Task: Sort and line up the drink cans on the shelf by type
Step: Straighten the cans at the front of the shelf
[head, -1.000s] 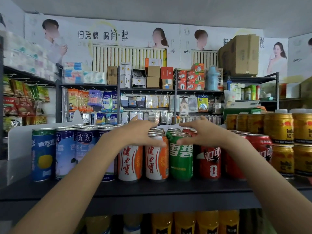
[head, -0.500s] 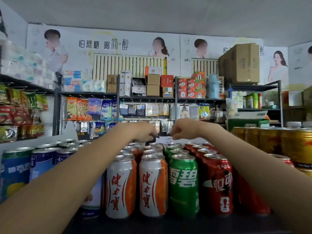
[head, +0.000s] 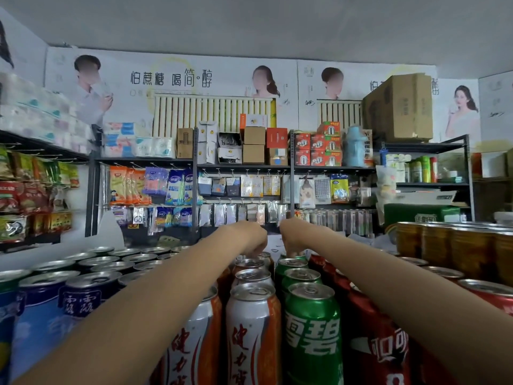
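Drink cans stand in rows running front to back. Blue cans (head: 41, 315) fill the left, then orange-and-white cans (head: 252, 329), green cans (head: 313, 329) and red cans (head: 388, 357). Both my arms stretch over the rows to the back. My left hand (head: 249, 237) curls its fingers down onto the rearmost orange-and-white can (head: 262, 256). Right beside it, my right hand (head: 291, 236) grips the top of the rearmost green can (head: 295, 258). My forearms hide parts of the orange-and-white and red rows.
Stacked gold cans (head: 458, 251) stand at the right. A white divider panel (head: 111, 232) rises behind the blue cans. Beyond are racks of hanging packets (head: 244, 187), boxes and a large cardboard carton (head: 399, 107).
Both hands have moved from the front cans to the back of the rows. The view has come closer and lower, level with the can tops.
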Tool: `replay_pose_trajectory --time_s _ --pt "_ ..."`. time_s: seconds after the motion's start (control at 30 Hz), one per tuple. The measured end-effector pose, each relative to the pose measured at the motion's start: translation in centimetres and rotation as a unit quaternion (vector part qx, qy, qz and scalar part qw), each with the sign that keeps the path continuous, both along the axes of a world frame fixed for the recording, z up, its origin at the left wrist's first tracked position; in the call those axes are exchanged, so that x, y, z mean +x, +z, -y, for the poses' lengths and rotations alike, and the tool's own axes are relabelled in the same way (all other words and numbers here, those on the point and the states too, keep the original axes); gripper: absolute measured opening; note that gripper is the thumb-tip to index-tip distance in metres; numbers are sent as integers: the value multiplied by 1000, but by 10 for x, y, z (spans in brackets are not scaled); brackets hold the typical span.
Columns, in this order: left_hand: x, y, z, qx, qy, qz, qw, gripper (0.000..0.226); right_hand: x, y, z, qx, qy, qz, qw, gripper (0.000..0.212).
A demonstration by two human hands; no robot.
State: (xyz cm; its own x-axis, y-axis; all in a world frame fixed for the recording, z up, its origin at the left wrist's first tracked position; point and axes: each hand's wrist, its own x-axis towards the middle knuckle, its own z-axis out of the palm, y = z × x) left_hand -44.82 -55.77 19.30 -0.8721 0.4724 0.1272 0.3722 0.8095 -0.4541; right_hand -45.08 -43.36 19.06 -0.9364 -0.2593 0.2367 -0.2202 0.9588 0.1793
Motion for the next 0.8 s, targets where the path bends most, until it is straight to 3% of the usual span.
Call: replay_pose_trajectory --time_s 0.03,0.1,0.43,0.63,0.8 --pt "-1 0 -1 -3 -1 2 1000 21 2 0 1 3 -2 1 1000 23" --pt "-3 0 -4 -2 5 11 1000 21 0 -1 4 2 9 0 1000 5" --pt "-7 -4 -5 10 68 11 998 12 2 -2 6 2 36 -5 999 23" --pt "30 8 6 70 33 22 997 27 30 8 -4 -63 61 23 996 22" --pt "70 7 16 100 -9 67 993 26 93 7 -3 -91 100 7 991 20"
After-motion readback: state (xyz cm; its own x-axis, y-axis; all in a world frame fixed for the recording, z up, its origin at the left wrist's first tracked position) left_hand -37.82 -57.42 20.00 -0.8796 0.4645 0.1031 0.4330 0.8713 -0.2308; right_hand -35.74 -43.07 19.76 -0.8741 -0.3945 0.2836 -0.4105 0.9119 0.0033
